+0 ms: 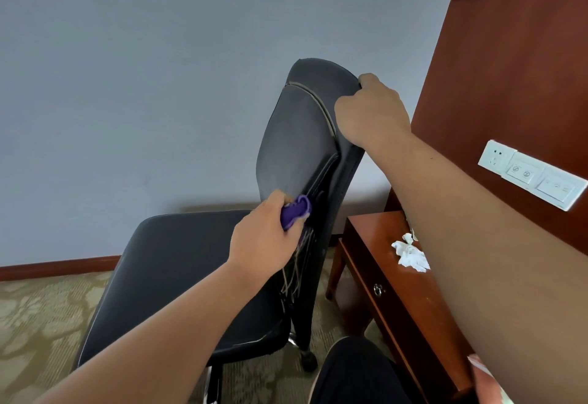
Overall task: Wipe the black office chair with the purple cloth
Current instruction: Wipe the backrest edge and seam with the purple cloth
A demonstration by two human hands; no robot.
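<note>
Head view: grey wall (pixel 127 85) behind, patterned carpet (pixel 41 317) below; the chair (pixel 178 263) stands between them, seat to the left, backrest upright, frayed threads (pixel 292 276) hanging at its lower rear; a wooden table (pixel 375 238) stands just beside the chair on the right. Right hand (pixel 372 111) grips the backrest's top corner, steadying it; left hand (pixel 264 238) is closed round the bunched cloth (pixel 296 212), pressed at the backrest's lower edge. Recommended: hold the right-hand brace firm so the chair cannot roll; spread the cloth flatter for wider contact; stroke along the edge, clear of the threads, which may snag. Open room lies left, over the seat; the table edge limits sweep on the right; a crumpled tissue (pixel 410 255) lies on it.
</note>
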